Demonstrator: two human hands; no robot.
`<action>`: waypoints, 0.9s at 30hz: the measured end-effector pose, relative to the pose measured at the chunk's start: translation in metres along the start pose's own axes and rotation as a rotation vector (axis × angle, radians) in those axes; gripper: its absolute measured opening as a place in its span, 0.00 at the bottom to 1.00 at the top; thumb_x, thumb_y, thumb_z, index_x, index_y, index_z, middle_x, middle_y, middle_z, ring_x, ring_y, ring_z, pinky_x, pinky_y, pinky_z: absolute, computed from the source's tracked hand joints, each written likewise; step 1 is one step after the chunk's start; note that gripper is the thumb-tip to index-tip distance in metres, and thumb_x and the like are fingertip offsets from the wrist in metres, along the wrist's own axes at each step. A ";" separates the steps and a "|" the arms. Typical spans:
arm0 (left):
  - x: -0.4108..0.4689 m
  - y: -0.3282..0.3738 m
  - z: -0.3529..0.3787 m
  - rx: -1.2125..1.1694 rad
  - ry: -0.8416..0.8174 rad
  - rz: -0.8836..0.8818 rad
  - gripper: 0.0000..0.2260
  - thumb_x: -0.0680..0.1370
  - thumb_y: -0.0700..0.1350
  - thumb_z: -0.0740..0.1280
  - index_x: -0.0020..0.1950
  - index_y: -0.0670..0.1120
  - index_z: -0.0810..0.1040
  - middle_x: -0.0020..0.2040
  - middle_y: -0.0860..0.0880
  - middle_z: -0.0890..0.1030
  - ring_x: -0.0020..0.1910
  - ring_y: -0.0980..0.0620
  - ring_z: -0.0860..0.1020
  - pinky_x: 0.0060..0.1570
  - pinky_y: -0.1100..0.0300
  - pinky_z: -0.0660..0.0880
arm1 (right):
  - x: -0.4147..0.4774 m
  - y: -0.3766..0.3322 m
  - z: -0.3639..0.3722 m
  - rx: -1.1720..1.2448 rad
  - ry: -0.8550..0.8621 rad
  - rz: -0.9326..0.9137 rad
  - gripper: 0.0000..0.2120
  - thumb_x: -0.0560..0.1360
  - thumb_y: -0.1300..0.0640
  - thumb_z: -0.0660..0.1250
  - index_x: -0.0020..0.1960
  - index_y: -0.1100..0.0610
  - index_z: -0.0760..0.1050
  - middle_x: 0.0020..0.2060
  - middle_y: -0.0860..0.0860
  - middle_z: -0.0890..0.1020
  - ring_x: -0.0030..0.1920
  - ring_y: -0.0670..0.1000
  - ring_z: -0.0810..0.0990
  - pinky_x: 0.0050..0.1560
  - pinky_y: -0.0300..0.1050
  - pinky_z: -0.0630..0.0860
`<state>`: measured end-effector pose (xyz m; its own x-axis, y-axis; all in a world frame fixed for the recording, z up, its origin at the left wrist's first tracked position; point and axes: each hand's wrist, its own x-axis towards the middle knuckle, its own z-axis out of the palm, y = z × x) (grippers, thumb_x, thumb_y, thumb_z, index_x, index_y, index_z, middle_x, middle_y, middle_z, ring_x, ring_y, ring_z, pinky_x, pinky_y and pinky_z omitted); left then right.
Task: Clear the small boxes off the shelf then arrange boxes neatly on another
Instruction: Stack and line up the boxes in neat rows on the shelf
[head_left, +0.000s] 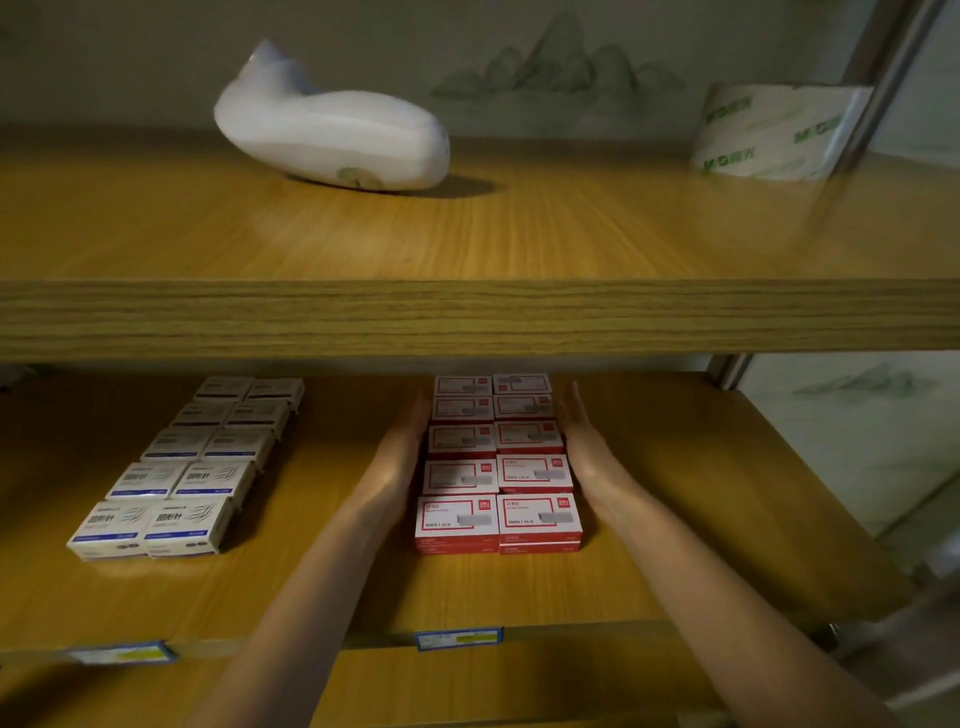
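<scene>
On the lower wooden shelf (701, 493) several small red and white boxes (498, 462) lie in two tight columns running front to back. My left hand (402, 447) lies flat against the left side of this block, fingers straight. My right hand (587, 441) presses flat against its right side the same way. Neither hand grips a box. To the left, several small white and blue boxes (182, 467) lie in two similar columns, apart from my hands.
The upper shelf (467, 317) holds a white curved object (332, 135) and a wrapped pack with green print (774, 132) at the right. Blue price labels (457, 638) sit on the lower shelf's front edge. A metal upright (727, 371) bounds the right side.
</scene>
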<state>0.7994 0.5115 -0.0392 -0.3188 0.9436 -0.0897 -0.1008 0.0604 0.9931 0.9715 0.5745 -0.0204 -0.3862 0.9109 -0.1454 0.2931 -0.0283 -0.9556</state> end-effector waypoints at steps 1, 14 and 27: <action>0.000 0.000 0.000 0.017 -0.004 -0.009 0.17 0.80 0.57 0.47 0.43 0.56 0.74 0.30 0.63 0.81 0.31 0.64 0.80 0.32 0.66 0.73 | -0.002 -0.001 0.001 0.002 -0.014 -0.010 0.26 0.76 0.37 0.39 0.41 0.50 0.70 0.29 0.49 0.80 0.35 0.46 0.82 0.43 0.38 0.74; 0.022 0.008 -0.003 0.048 0.101 -0.021 0.19 0.78 0.61 0.48 0.56 0.54 0.74 0.47 0.58 0.76 0.43 0.61 0.76 0.54 0.62 0.67 | 0.020 -0.004 -0.009 0.084 -0.021 -0.057 0.37 0.68 0.32 0.41 0.67 0.53 0.64 0.45 0.58 0.81 0.46 0.49 0.81 0.57 0.50 0.72; 0.026 0.019 0.004 0.068 -0.013 -0.022 0.28 0.78 0.61 0.42 0.46 0.52 0.80 0.44 0.52 0.83 0.46 0.56 0.80 0.47 0.59 0.72 | 0.030 -0.007 -0.003 0.088 -0.116 -0.046 0.32 0.76 0.38 0.37 0.35 0.54 0.72 0.23 0.46 0.78 0.38 0.48 0.79 0.59 0.52 0.68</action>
<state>0.7929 0.5388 -0.0222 -0.3052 0.9457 -0.1115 -0.0430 0.1033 0.9937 0.9607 0.6030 -0.0170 -0.4971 0.8587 -0.1247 0.1971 -0.0282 -0.9800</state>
